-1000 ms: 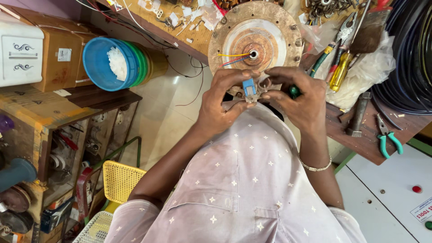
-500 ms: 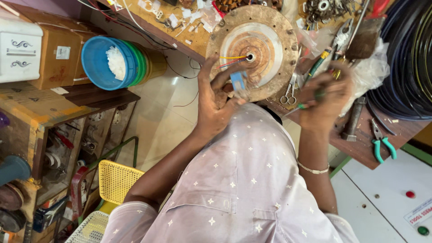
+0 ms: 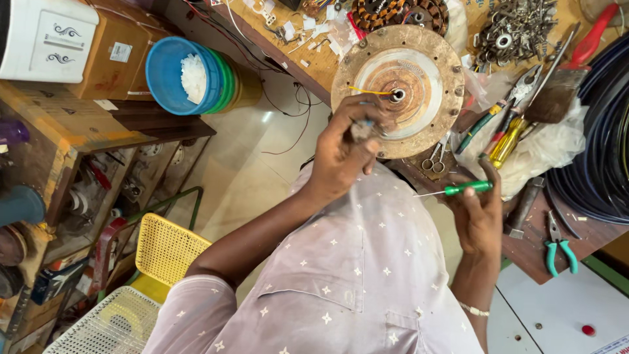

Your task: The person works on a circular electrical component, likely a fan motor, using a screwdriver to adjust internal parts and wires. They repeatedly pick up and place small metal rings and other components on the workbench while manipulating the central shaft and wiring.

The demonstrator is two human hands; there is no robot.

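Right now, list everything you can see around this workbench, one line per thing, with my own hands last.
round metal motor cover: one, rusty tan, on the bench by the left hand
yellow wire: one, running to the cover's centre hole
copper-wound stator: one, brown, behind the cover
scissors: one, small, steel, at the cover's edge
pliers: one, teal handles, bench edge
nuts and bolts: a heap, grey, far side
coiled cable: one bundle, dark, at the bench's end
stacked bowls: several, blue outermost, on the shelf
yellow chair: one, on the floor
left hand: fingers pinching a small part at the cover
right hand: holds a green-handled screwdriver
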